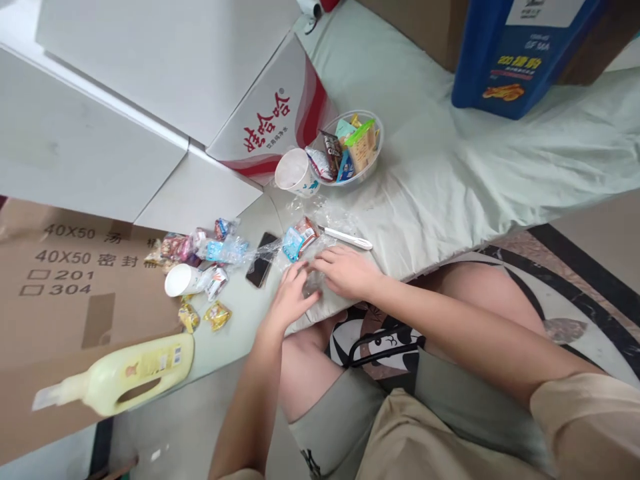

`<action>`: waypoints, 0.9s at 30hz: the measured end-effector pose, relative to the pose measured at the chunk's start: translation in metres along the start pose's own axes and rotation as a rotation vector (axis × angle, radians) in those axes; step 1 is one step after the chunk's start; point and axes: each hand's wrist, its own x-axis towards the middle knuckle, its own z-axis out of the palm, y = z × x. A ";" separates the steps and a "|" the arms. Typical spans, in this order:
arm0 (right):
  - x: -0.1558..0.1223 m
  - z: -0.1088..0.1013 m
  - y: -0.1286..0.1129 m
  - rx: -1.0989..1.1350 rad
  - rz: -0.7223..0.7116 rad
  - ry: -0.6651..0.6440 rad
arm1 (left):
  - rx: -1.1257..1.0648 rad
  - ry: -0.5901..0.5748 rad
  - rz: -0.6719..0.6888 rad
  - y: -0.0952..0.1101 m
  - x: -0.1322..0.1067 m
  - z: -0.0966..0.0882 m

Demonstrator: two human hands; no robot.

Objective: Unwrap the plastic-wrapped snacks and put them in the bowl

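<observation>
My left hand point(290, 299) is by the table's near edge, its thumb apart from its fingers, and the fingertips are just below a blue-and-white snack packet point(294, 244). My right hand point(347, 270) lies low over transparent plastic film point(327, 212), fingers stretched toward the left hand. Neither hand visibly grips anything, though the fingertips may touch the film. A brown-red packet point(309, 230) adjoins the blue one. Just beyond my right hand rests a white-handled knife or similar tool point(350, 238). A dark phone point(262, 261) lies to the left of the packets.
Behind the packets stand a paper cup point(294, 172) and a transparent bowl point(381, 143) of snacks. Leftward are wrapped snacks point(183, 247), a second paper cup point(181, 280), yellow packets point(217, 315) and a pale yellow bottle point(145, 367). Boxes point(270, 120) border the table; a blue container point(505, 67) stands far right.
</observation>
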 end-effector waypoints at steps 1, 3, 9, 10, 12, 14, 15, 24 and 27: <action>-0.001 0.005 -0.003 -0.027 -0.001 -0.029 | -0.026 0.005 -0.035 -0.004 -0.008 0.005; -0.003 0.012 -0.008 -0.052 0.014 -0.061 | -0.125 0.073 -0.095 -0.010 -0.020 0.009; -0.006 0.016 -0.016 0.015 0.004 0.011 | -0.569 0.241 -0.241 -0.010 -0.034 0.000; -0.006 0.016 -0.015 0.014 0.016 0.001 | -0.583 0.252 -0.242 -0.010 -0.034 -0.001; -0.004 0.014 -0.013 0.011 0.068 -0.011 | -0.574 0.285 -0.239 -0.010 -0.033 -0.002; -0.002 0.012 -0.009 0.020 0.125 0.014 | -0.561 0.331 -0.242 -0.012 -0.031 -0.002; 0.000 0.011 -0.006 0.031 0.146 0.038 | -0.561 0.357 -0.248 -0.013 -0.030 -0.002; 0.013 0.005 0.009 0.085 0.252 0.118 | -0.776 0.845 -0.238 -0.015 -0.001 -0.042; 0.014 0.004 0.007 0.071 0.260 0.110 | -0.819 0.974 -0.180 -0.005 0.010 -0.066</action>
